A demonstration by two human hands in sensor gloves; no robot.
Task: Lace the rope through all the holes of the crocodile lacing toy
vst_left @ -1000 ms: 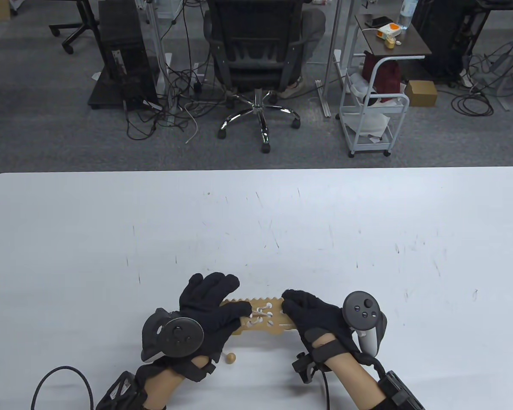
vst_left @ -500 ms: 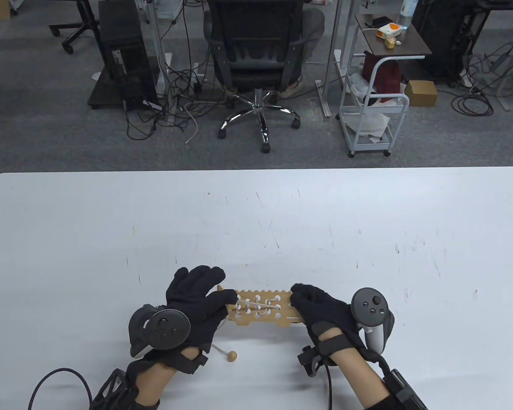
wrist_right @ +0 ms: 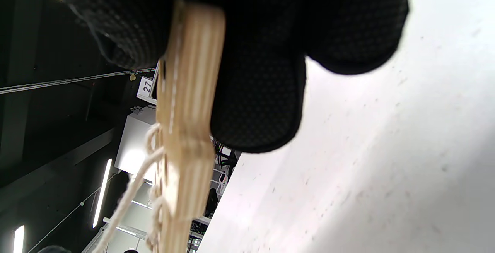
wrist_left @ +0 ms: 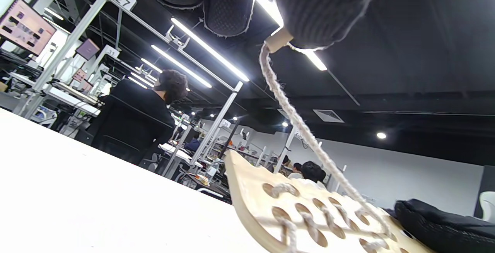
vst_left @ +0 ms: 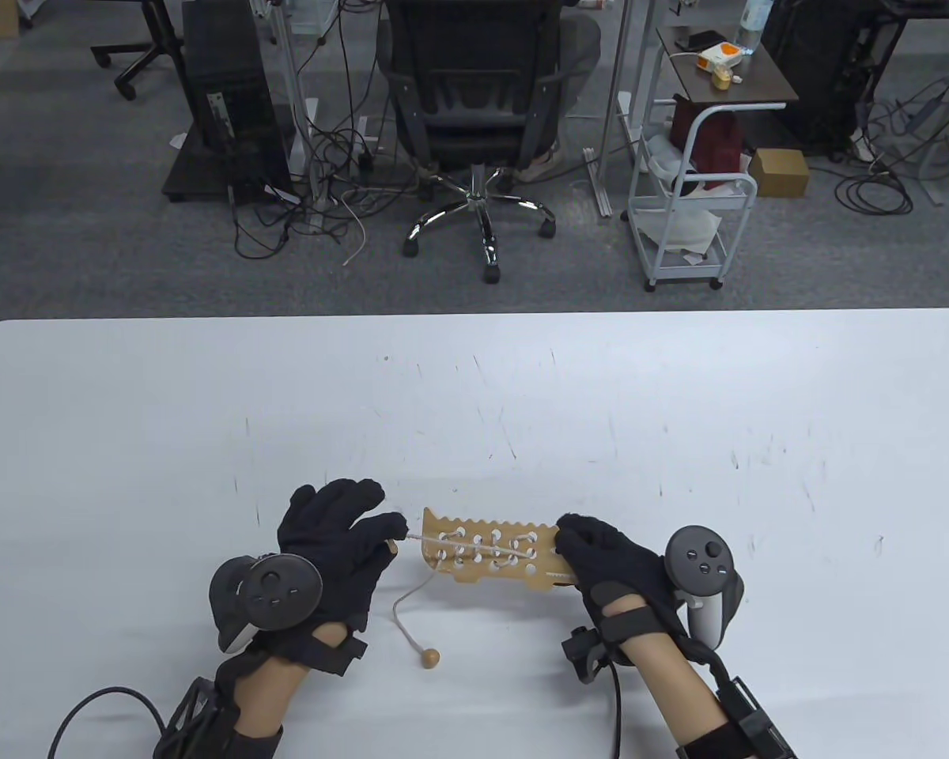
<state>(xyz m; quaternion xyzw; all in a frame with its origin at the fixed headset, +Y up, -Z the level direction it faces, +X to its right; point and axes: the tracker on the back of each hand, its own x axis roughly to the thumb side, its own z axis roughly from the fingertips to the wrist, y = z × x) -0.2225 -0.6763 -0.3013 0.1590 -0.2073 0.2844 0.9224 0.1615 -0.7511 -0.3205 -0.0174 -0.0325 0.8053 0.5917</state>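
White table (vst_left: 680, 411), scuffed; office chair (vst_left: 474, 103) on the floor beyond. Crocodile board (vst_left: 490, 553), wooden, at the near edge, gripped at its right end by the right hand (vst_left: 609, 565). Rope (vst_left: 411, 601) laced through several holes; left hand (vst_left: 340, 545) pinches its wooden tip just left of the board. Beaded tail (vst_left: 429, 656) lies on the table.

Tabletop (vst_left: 680, 379): white, scuffed
Office chair (vst_left: 474, 103): black, beyond far edge
Trolley (vst_left: 692, 213): white, right of chair
Computer tower (vst_left: 229, 95): black, left of chair, cables beside
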